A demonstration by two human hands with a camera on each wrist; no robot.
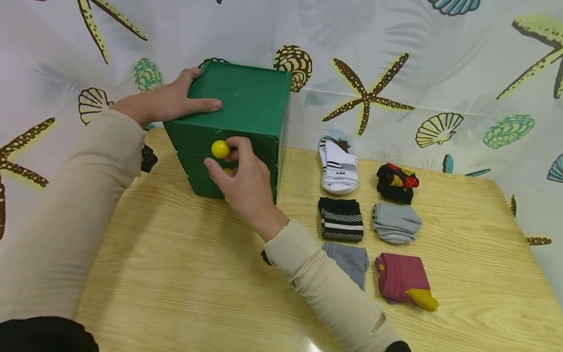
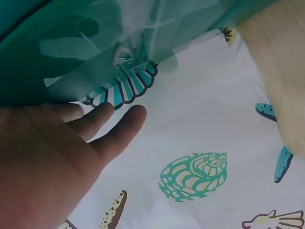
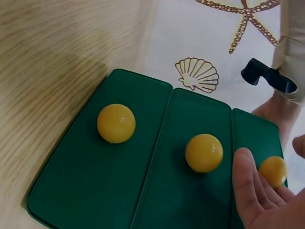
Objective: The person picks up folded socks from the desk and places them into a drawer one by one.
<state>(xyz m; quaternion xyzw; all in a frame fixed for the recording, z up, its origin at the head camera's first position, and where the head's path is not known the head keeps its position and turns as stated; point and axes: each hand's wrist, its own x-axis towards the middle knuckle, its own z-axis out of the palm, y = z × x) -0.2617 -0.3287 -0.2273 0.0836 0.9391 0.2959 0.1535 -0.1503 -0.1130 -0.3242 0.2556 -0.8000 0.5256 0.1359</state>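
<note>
A green three-drawer box point(image 1: 246, 100) with round yellow knobs stands on the wooden table. My left hand point(image 1: 169, 102) rests on its left top edge, thumb flat on the lid and the other fingers along the side. In the left wrist view, those fingers point(image 2: 121, 131) are extended beside the clear green wall. At the front, my right hand point(image 1: 246, 181) reaches to the top drawer's yellow knob point(image 1: 221, 149), thumb and fingers spread about it. The right wrist view shows the middle knob point(image 3: 204, 153) and bottom knob point(image 3: 116, 123) untouched. All the drawers look closed.
Folded socks lie in two columns right of the box: white point(image 1: 338, 168), black striped point(image 1: 341, 220), blue-grey point(image 1: 349, 261), black with red and yellow point(image 1: 396, 183), light grey point(image 1: 397, 223), and maroon with a mustard toe point(image 1: 402, 278). A shell-and-starfish-patterned cloth point(image 1: 343, 39) hangs behind the table.
</note>
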